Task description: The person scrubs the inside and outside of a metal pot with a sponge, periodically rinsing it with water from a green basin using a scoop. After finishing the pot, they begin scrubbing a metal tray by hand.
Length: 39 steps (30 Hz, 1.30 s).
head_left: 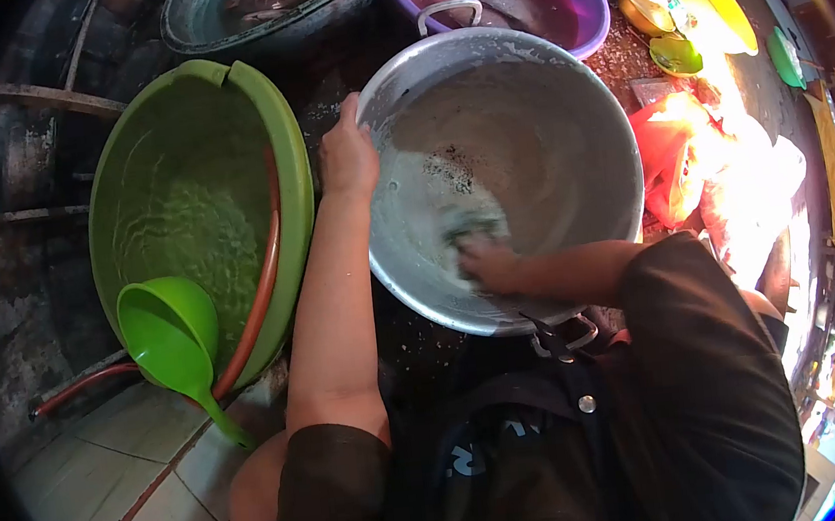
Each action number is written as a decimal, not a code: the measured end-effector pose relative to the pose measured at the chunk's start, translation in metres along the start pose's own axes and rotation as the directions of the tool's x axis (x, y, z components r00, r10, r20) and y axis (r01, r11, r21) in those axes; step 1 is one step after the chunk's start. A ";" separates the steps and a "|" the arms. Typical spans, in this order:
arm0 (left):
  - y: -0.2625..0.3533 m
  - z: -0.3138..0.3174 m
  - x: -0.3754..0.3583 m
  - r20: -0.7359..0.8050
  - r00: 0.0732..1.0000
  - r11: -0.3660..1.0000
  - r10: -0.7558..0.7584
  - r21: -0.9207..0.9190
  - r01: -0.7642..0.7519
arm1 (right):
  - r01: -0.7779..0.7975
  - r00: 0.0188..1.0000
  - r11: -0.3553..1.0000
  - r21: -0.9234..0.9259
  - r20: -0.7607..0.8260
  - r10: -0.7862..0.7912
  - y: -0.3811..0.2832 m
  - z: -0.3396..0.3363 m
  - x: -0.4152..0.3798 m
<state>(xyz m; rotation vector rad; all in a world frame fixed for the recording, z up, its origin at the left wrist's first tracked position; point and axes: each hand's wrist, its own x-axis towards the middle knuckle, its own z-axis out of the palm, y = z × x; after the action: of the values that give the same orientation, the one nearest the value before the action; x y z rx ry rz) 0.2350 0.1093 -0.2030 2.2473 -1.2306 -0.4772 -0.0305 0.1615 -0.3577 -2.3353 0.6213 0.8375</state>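
A large aluminium pot (567, 146) is tilted towards me in the middle of the head view, with two side handles. My left hand (350, 154) is closed on its left rim. My right hand (488, 262) reaches inside and presses a dark green scouring pad (467, 224) against the inner surface; motion blurs both pad and fingers. A cloudy, whitish wet patch (423, 215) and dark specks (457, 168) show inside the pot around the pad.
Left of the pot stands a green tub (293, 172) of water, with a green dipper (171, 329) and an orange hose (268, 275) at its edge. Behind are a dark basin (176, 28) and a purple basin (598, 17), both holding water and items. Bowls (676, 55) and a red bag (668, 151) lie right.
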 end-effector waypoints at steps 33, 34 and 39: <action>-0.016 0.009 0.018 -0.065 0.980 0.944 0.187 -0.264 -0.198 | 0.927 0.342 -0.275 0.257 -0.273 0.899 0.122 -0.209 0.088; -0.016 0.008 0.018 -0.025 0.988 0.939 0.154 -0.306 -0.154 | 0.872 0.456 -0.378 0.311 -0.237 0.858 0.101 -0.219 0.103; -0.025 0.013 0.028 -0.011 0.989 0.930 0.149 -0.339 -0.144 | 0.364 0.752 0.254 0.896 -0.444 0.488 -0.076 -0.160 0.102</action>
<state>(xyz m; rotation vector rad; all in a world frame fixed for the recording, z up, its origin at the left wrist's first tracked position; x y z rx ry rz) 0.2590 0.0931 -0.2294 1.8513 -1.2098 -0.5986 0.1515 0.0898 -0.2983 -1.2429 1.1280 -0.4836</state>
